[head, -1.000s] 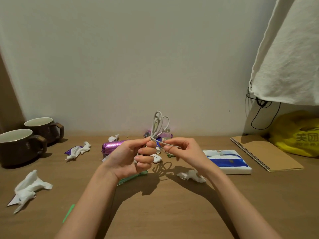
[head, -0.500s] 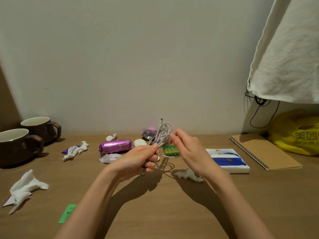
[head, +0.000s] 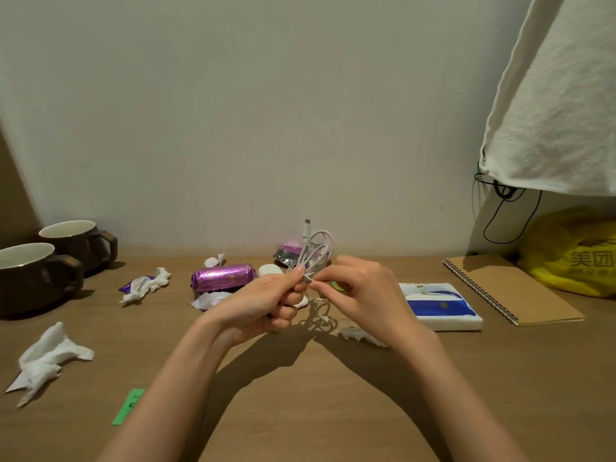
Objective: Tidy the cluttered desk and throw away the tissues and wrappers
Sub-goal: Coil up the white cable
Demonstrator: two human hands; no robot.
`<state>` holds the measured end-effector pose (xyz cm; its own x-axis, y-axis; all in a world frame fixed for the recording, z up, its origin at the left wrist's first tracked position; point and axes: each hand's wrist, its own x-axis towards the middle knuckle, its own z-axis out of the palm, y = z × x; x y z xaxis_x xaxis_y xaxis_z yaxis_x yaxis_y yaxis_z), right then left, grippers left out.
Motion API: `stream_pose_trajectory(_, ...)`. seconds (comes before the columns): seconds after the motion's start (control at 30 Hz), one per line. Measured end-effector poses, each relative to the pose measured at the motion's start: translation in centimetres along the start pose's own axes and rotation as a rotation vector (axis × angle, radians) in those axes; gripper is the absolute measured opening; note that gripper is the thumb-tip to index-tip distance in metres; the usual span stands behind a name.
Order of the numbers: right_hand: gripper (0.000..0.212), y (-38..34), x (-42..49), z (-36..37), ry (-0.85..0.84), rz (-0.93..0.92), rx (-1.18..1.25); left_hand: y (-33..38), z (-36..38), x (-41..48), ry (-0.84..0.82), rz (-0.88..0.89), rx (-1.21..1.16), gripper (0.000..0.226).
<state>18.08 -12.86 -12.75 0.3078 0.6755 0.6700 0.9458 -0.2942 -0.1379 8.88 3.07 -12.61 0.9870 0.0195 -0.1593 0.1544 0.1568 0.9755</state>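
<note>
Above the middle of the wooden desk [head: 300, 411], my left hand [head: 263, 301] grips a looped white charging cable [head: 315, 253] whose plug sticks up. My right hand [head: 360, 291] pinches a strand of the same cable just beside the left fingers. Crumpled tissues lie at the front left [head: 46, 360], at the mid left on a purple wrapper [head: 145, 285], near the wall [head: 215, 260] and under my right wrist [head: 358, 335]. A shiny purple wrapper [head: 221, 277] lies left of my hands, with a torn white wrapper [head: 208, 299] in front of it.
Two brown mugs [head: 36, 271] stand at the far left. A tissue pack [head: 440, 306], a spiral notebook [head: 510, 288] and a yellow bag [head: 573, 251] sit at the right under hanging white cloth [head: 560, 105]. A green slip [head: 128, 406] lies front left. Green batteries [head: 336, 286] and a foil wrapper [head: 286, 253] sit behind my hands.
The right hand moved from the cable loops down to the left fingers and now pinches a strand there. The loops and plug still stand above the left hand.
</note>
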Motion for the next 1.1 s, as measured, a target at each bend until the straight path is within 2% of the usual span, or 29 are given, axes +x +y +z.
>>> stream_pose_trajectory(0.07, 0.012, 0.4, 0.1, 0.0, 0.002, 0.097, 0.162, 0.1, -0.2, 0.1, 0.005, -0.02, -0.067, 0.036)
stream_pose_trajectory(0.13, 0.026, 0.8, 0.1, -0.1, -0.053, 0.245, 0.352, 0.3, -0.4, 0.0, -0.016, -0.032, -0.161, 0.037)
stream_pose_trajectory(0.23, 0.05, 1.6, -0.1, 0.4, -0.233, 0.388, 0.481, 0.3, -0.8, -0.4, -0.067, -0.027, -0.256, 0.032)
stream_pose_trajectory(0.33, 0.066, 1.6, -0.5, 1.7, -0.417, 0.456, 0.573, 0.1, -1.5, -0.5, -0.158, -0.035, -0.372, 0.032)
stream_pose_trajectory(0.43, 0.05, 0.5, -0.5, 3.0, -0.457, 0.418, 0.674, -0.2, -2.2, -0.5, -0.314, -0.056, -0.535, 0.03)
stream_pose_trajectory(0.53, 0.034, -0.5, -0.2, 4.4, -0.387, 0.43, 0.773, -0.4, -2.8, -0.4, -0.452, -0.062, -0.669, 0.028)
stream_pose_trajectory(0.73, 0.017, -1.6, 0.1, 6.2, -0.352, 0.463, 0.805, -0.6, -3.4, 0.0, -0.531, -0.07, -0.77, 0.029)
stream_pose_trajectory(0.87, 0.015, -1.0, 0.1, 5.6, -0.283, 0.473, 0.8, -0.6, -4.2, 0.0, -0.472, -0.085, -0.772, 0.03)
stream_pose_trajectory(0.93, 0.017, -0.5, 0.2, 4.7, -0.236, 0.517, 0.82, -0.2, -4.3, -0.2, -0.332, -0.073, -0.711, 0.031)
stream_pose_trajectory(1.03, 0.019, 0.8, 0.2, 3.3, -0.169, 0.565, 0.722, 0.2, -3.7, -0.4, -0.053, -0.054, -0.621, 0.033)
stream_pose_trajectory(1.1, 0.019, 1.8, 0.0, 2.6, -0.136, 0.577, 0.65, 0.1, -3.6, -0.2, 0.046, -0.044, -0.635, 0.038)
